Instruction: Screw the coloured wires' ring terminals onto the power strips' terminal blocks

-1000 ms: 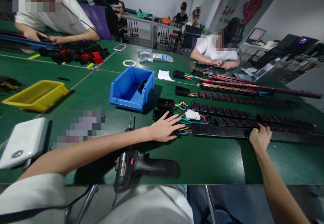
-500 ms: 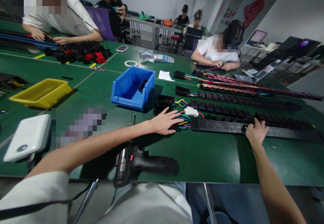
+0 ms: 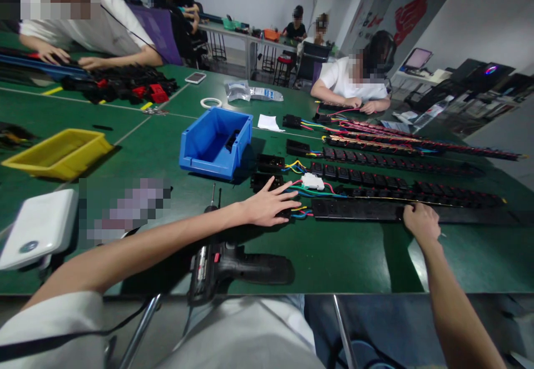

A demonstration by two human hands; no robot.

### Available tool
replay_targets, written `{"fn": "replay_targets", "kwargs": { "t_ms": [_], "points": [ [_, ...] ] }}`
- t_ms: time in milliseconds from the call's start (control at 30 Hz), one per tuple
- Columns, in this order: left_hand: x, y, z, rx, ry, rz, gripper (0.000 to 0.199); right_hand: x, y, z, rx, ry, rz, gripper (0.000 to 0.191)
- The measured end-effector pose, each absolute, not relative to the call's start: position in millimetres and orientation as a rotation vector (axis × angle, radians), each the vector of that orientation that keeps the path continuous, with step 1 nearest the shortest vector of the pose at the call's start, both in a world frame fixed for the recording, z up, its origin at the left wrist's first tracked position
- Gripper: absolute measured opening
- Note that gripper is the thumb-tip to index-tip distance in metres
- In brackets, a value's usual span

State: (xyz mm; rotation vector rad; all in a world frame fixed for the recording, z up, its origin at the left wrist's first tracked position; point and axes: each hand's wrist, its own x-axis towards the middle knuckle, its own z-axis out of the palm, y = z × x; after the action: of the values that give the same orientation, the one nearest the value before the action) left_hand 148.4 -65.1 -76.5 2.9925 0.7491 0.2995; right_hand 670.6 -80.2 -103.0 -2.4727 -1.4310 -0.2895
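My left hand (image 3: 269,205) lies with its fingers spread over the black end box of a long power strip (image 3: 359,210), partly hiding it. Yellow, blue and red wires (image 3: 302,211) run from that box into the strip. Further along, my right hand (image 3: 422,221) is closed around the strip's edge, thumb and fingers bent over it. The strip lies flat with a plain dark face showing. Just behind it is another strip (image 3: 367,192) with green and blue wires and a white block (image 3: 312,181) on them. A black cordless screwdriver (image 3: 242,269) rests near the table's front edge.
A blue bin (image 3: 187,157) with a black part inside stands beyond my left forearm. At left are a yellow tray (image 3: 94,147), a white device (image 3: 39,227) and a blurred-out object. More wired strips (image 3: 354,158) lie behind. Co-workers sit across the table.
The strip has turned over under my right hand: its row of sockets showed before, now a plain face does. My right hand's fingers have curled in; my left hand stays spread.
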Motion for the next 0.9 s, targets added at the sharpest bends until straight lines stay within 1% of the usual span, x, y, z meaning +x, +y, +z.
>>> {"fn": "replay_targets", "kwargs": {
  "t_ms": [133,200,300,367,467,567,733,900],
  "points": [
    [146,-79,-77,2.978,0.735,0.298,0.057,673,-83,-87,-2.593,-1.358,-0.221,0.046],
    [145,-84,-77,2.967,0.742,0.298,0.058,672,-79,-75,-2.582,-1.354,-0.215,0.047],
    [145,-86,-78,2.964,0.773,0.305,0.059,657,-65,-58,-2.401,-1.491,-0.243,0.055],
    [145,-85,-79,2.968,0.791,0.314,0.060,637,-53,-53,-2.199,-1.700,-0.210,0.053],
    [145,-85,-79,2.968,0.815,0.327,0.060,602,-38,-56,-1.922,-2.024,-0.038,0.047],
    [144,-85,-79,2.960,0.830,0.331,0.059,577,-32,-66,-1.787,-2.202,0.096,0.044],
    [144,-85,-80,2.954,0.833,0.339,0.058,569,-41,-79,-1.810,-2.222,0.061,0.051],
    [145,-84,-83,2.959,0.839,0.359,0.058,576,-34,-75,-1.847,-2.276,0.094,0.056]
  ]
}}
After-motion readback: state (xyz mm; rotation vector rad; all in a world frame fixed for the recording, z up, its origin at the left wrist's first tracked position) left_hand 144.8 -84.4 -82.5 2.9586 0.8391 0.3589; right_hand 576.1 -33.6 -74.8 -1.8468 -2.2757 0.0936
